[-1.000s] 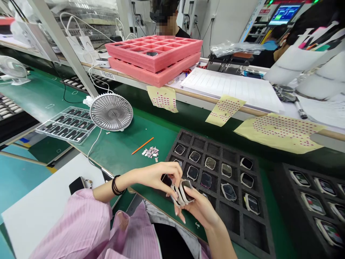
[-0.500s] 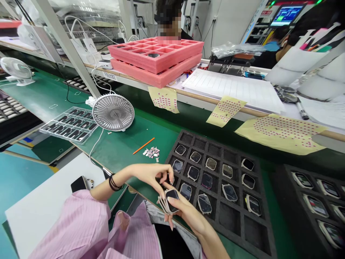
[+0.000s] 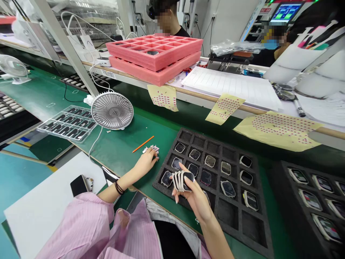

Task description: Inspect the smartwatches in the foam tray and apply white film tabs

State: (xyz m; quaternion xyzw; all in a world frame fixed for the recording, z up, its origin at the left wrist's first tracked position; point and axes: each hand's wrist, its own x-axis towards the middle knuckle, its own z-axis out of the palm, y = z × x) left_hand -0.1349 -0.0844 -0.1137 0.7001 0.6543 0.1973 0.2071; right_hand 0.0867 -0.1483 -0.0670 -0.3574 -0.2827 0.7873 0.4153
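Bench log, black foam tray [image 3: 215, 139] as reference. Right hand [image 3: 198, 199] is above the tray's lower left cells, with a stack of watches [image 3: 183, 181] fanned on edge across the palm. Grip is narrow: thumb on the near side, fingers [image 3: 175, 196] curled under, stack firmly held. Top watch shows a dark glass face.

Left hand [image 3: 147, 162] is off the tray, just left of its corner, fingers stretched to a small pile of silver scraps [image 3: 153, 148]. Fingertips touch the pile; whether they pinch anything cannot be told from this view. An orange pencil [image 3: 142, 144] lies just left of the pile. A beaded bracelet [image 3: 119, 187] sits on the left wrist.

Loose watches [image 3: 205, 177] occupy most upper cells of the tray; the lowest row has open cells. A second dark tray [image 3: 280, 187] lies right of it, holding devices with lit-looking screens.

Step in hand, as judged: sorting watches at the tray, with scraps being reached for. Next move appears to call for the left hand to finish at the pile while the right keeps the stack steady.
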